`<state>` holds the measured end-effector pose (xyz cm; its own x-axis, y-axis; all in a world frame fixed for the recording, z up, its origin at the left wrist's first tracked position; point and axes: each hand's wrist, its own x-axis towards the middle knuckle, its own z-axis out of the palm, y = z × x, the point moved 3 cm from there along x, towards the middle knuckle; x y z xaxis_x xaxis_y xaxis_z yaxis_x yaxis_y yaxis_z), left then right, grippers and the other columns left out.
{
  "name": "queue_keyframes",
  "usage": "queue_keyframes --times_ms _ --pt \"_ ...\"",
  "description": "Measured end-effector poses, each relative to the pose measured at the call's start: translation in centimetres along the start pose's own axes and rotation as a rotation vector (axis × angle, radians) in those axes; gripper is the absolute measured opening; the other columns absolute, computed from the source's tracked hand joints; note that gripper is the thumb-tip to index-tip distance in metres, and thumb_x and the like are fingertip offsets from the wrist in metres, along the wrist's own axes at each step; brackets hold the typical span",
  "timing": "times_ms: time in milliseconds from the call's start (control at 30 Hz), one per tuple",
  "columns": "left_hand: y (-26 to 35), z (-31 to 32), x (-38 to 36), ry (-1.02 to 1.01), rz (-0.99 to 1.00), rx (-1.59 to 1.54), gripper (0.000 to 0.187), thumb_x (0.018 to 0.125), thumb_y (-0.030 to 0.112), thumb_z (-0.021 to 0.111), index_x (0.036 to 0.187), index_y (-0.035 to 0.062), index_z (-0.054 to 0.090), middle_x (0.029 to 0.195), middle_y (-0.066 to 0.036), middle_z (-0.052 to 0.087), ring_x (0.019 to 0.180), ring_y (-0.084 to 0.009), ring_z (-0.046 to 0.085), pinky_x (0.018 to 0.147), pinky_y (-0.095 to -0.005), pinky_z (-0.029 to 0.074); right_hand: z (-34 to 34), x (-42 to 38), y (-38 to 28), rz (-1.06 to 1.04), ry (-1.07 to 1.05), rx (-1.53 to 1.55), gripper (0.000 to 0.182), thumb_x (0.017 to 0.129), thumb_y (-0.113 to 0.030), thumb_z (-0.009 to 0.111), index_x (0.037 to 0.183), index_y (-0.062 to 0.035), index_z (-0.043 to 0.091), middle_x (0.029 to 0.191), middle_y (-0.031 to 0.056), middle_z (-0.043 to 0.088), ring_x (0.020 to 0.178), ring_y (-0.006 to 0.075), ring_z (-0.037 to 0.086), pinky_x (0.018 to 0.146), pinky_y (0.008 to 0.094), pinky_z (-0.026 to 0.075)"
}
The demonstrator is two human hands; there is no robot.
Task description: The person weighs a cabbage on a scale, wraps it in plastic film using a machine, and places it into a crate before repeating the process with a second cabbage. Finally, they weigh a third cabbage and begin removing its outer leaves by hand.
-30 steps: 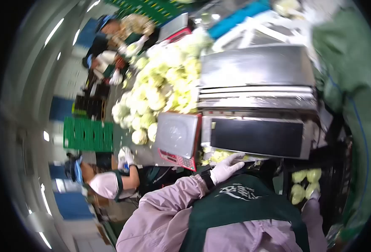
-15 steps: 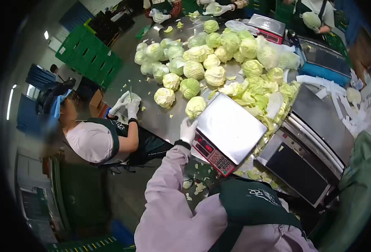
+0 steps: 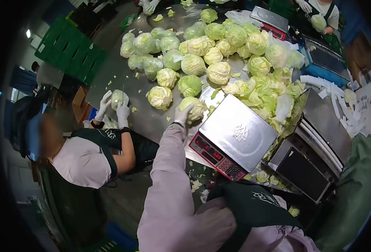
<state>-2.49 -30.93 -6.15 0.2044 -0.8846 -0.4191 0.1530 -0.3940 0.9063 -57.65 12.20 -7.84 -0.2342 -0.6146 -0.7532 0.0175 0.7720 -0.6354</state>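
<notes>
Got a white-gloved left hand curled around the near side of a round pale-green cabbage, right beside a flat silver-topped red scale with lit digits. Can't tell if lifted or resting on the grey steel tabletop, tbh. Can't tell about the right hand either, out of frame. Can see loads of other round green cabbages beyond, some in clear wrap, plus loose pale-green leaves piled behind the scale. Can spot a co-worker on the left in a dark green apron, white gloves on another cabbage.
</notes>
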Motion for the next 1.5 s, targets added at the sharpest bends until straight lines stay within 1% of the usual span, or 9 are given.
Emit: queue_keyframes --times_ms 167,333,433,733,1067,1133,1400,1433,1500 --pt "2.0 -0.5 -4.9 -0.043 -0.087 -0.482 0.065 0.086 0.026 0.068 0.140 0.0074 0.037 0.130 -0.014 0.054 0.113 -0.0261 0.059 0.090 -0.0440 0.053 0.4 -0.2 2.4 -0.025 0.086 -0.026 0.024 0.095 -0.016 0.060 0.112 -0.0015 0.067 0.094 0.0019 0.068 0.081 0.0065 0.059 0.074 0.0202 0.046" --pt "6.4 4.4 -9.3 -0.224 0.383 -0.013 0.069 0.083 0.021 0.070 0.139 0.0035 0.035 0.130 -0.013 0.051 0.117 -0.0247 0.054 0.098 -0.0384 0.047 0.4 0.6 -0.5 -0.114 0.039 -0.221 0.026 0.093 -0.019 0.060 0.110 0.0006 0.066 0.094 0.0063 0.069 0.088 0.0105 0.061 0.081 0.0242 0.047" --pt "8.1 10.4 -13.9 -0.322 0.466 0.113 0.078 0.076 0.016 0.078 0.138 -0.0003 0.034 0.128 -0.015 0.051 0.118 -0.0230 0.052 0.102 -0.0357 0.041 -0.1 1.0 -2.9 -0.190 -0.020 -0.269 0.026 0.093 -0.017 0.060 0.109 0.0019 0.065 0.098 0.0078 0.070 0.091 0.0116 0.063 0.082 0.0243 0.048" --pt "2.7 17.5 -19.0 -0.236 0.489 0.475 0.106 0.062 0.032 0.087 0.140 -0.0060 0.027 0.134 -0.025 0.036 0.125 -0.0348 0.042 0.107 -0.0398 0.035 -2.9 2.1 -4.2 -0.215 -0.086 -0.163 0.024 0.094 -0.016 0.058 0.110 -0.0002 0.065 0.093 0.0032 0.068 0.085 0.0090 0.060 0.077 0.0231 0.047" --pt "1.4 16.5 -21.2 -0.072 0.509 0.675 0.109 0.067 0.025 0.086 0.146 -0.0046 0.018 0.135 -0.022 0.042 0.125 -0.0288 0.046 0.105 -0.0369 0.038 -4.3 2.4 -5.0 -0.217 -0.125 -0.105 0.024 0.096 -0.013 0.056 0.113 0.0012 0.063 0.093 0.0068 0.068 0.085 0.0099 0.062 0.077 0.0225 0.048" --pt "-0.1 16.3 -20.9 -0.170 0.406 0.411 0.114 0.063 0.030 0.087 0.146 -0.0056 0.017 0.137 -0.025 0.039 0.128 -0.0327 0.042 0.107 -0.0380 0.036 -4.5 1.6 -6.6 -0.236 -0.142 -0.139 0.025 0.096 -0.014 0.056 0.114 0.0012 0.062 0.095 0.0075 0.068 0.086 0.0103 0.062 0.078 0.0230 0.048" --pt "-1.8 14.2 -23.2 -0.053 0.415 0.507 0.118 0.064 0.037 0.086 0.146 -0.0079 0.015 0.144 -0.027 0.029 0.135 -0.0347 0.032 0.112 -0.0397 0.028 -3.7 -0.7 -13.3 -0.398 -0.206 -0.341 0.028 0.094 -0.016 0.059 0.115 0.0014 0.062 0.104 0.0106 0.068 0.096 0.0152 0.063 0.087 0.0263 0.047" --pt "-1.8 13.7 -24.0 -0.021 0.381 0.564 0.115 0.067 0.025 0.086 0.147 -0.0071 0.010 0.148 -0.025 0.026 0.136 -0.0319 0.033 0.111 -0.0386 0.031 -3.6 -0.7 -13.5 -0.380 -0.202 -0.339 0.028 0.093 -0.017 0.059 0.114 0.0013 0.063 0.105 0.0107 0.068 0.097 0.0156 0.063 0.088 0.0263 0.047" --pt "-2.2 12.8 -25.2 0.012 0.356 0.587 0.112 0.068 0.026 0.085 0.148 -0.0060 0.013 0.148 -0.025 0.026 0.135 -0.0322 0.034 0.109 -0.0392 0.033 -3.2 -0.7 -13.7 -0.364 -0.211 -0.343 0.028 0.093 -0.017 0.060 0.114 0.0011 0.063 0.107 0.0107 0.068 0.097 0.0160 0.063 0.088 0.0264 0.047"
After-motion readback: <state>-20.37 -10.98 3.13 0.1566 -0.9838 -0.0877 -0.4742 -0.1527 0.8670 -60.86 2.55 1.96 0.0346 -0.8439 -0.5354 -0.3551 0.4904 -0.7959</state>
